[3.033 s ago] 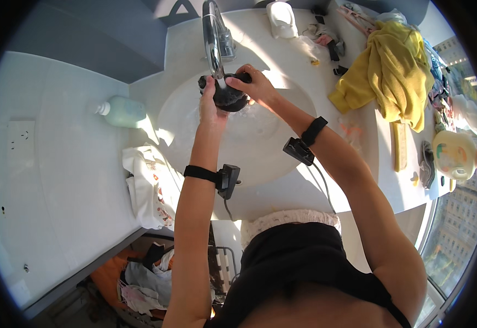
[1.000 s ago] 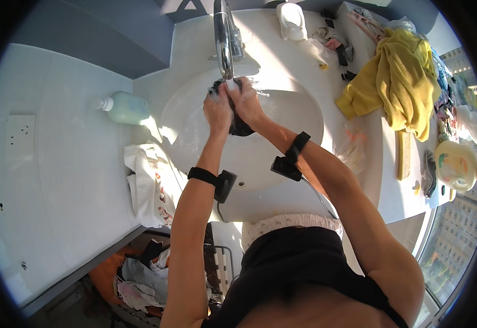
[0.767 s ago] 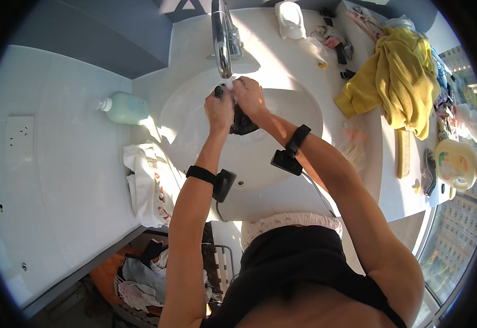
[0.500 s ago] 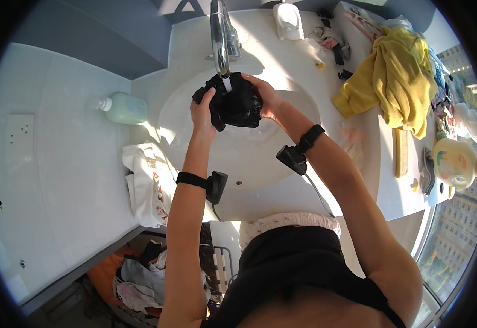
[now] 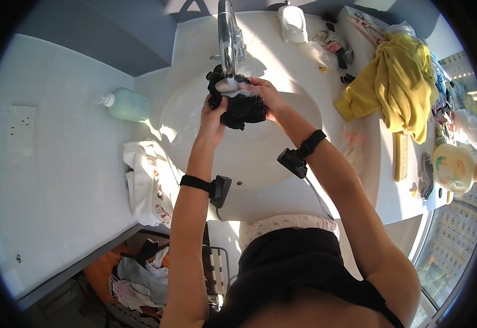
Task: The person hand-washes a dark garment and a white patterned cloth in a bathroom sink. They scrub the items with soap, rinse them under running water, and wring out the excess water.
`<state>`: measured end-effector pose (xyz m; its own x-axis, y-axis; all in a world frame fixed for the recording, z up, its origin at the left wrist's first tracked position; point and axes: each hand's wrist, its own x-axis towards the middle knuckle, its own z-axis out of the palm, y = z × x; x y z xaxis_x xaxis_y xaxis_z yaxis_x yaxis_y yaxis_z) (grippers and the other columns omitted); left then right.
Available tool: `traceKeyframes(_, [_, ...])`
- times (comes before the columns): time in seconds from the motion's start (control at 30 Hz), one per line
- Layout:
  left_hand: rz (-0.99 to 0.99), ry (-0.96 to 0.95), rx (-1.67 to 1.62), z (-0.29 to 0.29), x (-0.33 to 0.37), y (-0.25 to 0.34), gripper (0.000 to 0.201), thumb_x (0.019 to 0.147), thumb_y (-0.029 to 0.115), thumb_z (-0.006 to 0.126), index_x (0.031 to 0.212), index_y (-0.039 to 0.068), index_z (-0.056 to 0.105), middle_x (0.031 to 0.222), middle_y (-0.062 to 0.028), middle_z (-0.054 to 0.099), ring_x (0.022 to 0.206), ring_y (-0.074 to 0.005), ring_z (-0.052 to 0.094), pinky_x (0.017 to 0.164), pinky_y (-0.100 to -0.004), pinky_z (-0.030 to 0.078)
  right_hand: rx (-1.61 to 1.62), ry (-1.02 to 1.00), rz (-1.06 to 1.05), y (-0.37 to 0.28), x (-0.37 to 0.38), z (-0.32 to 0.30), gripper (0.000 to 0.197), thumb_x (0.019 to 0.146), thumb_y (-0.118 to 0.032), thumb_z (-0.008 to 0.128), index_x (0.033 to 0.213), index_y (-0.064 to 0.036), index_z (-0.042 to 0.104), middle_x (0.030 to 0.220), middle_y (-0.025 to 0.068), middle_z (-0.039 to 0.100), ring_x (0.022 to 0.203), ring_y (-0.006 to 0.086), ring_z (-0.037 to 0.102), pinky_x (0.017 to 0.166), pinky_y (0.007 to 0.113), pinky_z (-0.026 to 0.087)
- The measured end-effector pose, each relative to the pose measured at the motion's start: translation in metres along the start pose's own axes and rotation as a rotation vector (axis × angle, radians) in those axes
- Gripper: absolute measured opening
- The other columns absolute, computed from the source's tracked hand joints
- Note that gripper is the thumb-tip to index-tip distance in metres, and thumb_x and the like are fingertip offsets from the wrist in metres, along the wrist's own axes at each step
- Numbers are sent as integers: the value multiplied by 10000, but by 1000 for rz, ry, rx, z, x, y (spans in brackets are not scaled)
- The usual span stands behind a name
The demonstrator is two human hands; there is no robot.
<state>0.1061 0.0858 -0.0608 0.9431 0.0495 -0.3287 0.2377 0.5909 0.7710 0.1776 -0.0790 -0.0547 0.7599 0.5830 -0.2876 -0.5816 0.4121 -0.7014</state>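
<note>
Here, I have the black cloth (image 5: pixel 244 113) under the faucet (image 5: pixel 226 41), above the far part of the white basin (image 5: pixel 265 158). My left hand (image 5: pixel 211 120) grips its left side with the thumb on top, and my right hand (image 5: pixel 269 99) is closed on its right side. White foam or splashing water, I cannot tell which, lies between them. I judge the cloth soft and limp, not fragile, but heavier from the water and probably slippery; therefore gathered folds at both sides should give a safer hold than one thin edge.
</note>
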Motion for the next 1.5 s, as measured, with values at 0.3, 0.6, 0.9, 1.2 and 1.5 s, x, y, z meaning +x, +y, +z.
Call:
traceKeyframes(0.3, [153,210,46,5,2,-5,396,810,43,641,1171,5,481,1056,-69,575,956,-176,563,831,-301,466,-266,298,34,-10,-21,20,526,745,-219,735,1148,-2,478,1024,108,585,881,182,600,768,321,499])
traceKeyframes(0.6, [3,223,-17,-10,-9,19,303,829,169,637,1082,25,554,1001,-86,620,927,-206,606,763,-331,509,-86,370,28,4,-11,24,169,741,-22,563,902,16,592,767,69,616,676,173,606,667,290,497])
traceKeyframes(0.9, [-182,-5,-233,13,-23,17,541,794,365,675,1196,63,476,1128,-92,569,1040,-208,555,913,-360,439,-159,-27,123,-2,1,-24,370,841,-212,510,1128,22,507,1080,115,577,991,238,561,897,369,434])
traceKeyframes(1.2, [184,496,384,21,-11,-12,678,536,56,767,1140,56,458,1014,-132,582,984,-264,560,861,-354,432,-502,271,276,5,-19,19,758,771,-579,582,1341,-167,297,1314,81,391,1196,296,368,935,541,315])
traceKeyframes(1.5, [207,116,307,26,-20,2,521,616,36,718,1093,-9,513,1002,-132,584,940,-264,573,835,-344,458,-29,-66,128,12,-1,7,642,860,-585,433,1292,-110,415,1246,45,491,1167,200,451,972,351,366])
